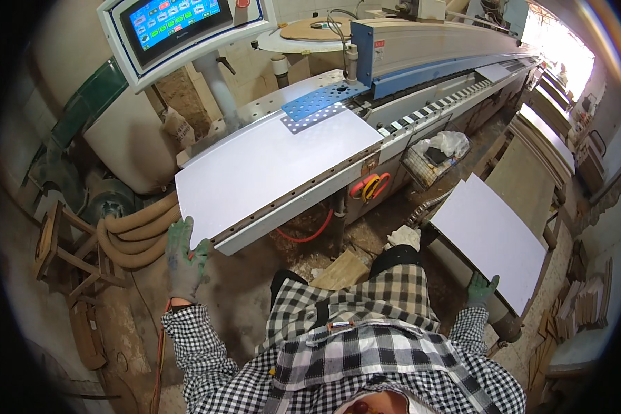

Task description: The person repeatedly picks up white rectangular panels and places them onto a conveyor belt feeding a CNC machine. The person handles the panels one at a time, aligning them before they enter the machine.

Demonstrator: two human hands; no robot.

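Observation:
A white panel lies on the machine's long bed, its upper right corner by a blue perforated plate. My left hand, in a grey and green glove, touches the panel's near-left corner with fingers extended and thumb apart. At the right, a second white panel rests tilted above a stack of boards. My right hand, in a similar glove, has its fingers on that panel's near-left edge, gripping it; the underside of the grip is hidden.
A touchscreen stands at upper left. Scissors hang on the machine's front beside a wire basket. Hoses and a wooden stool are at left. Boards line the right side; offcuts lean by the wall.

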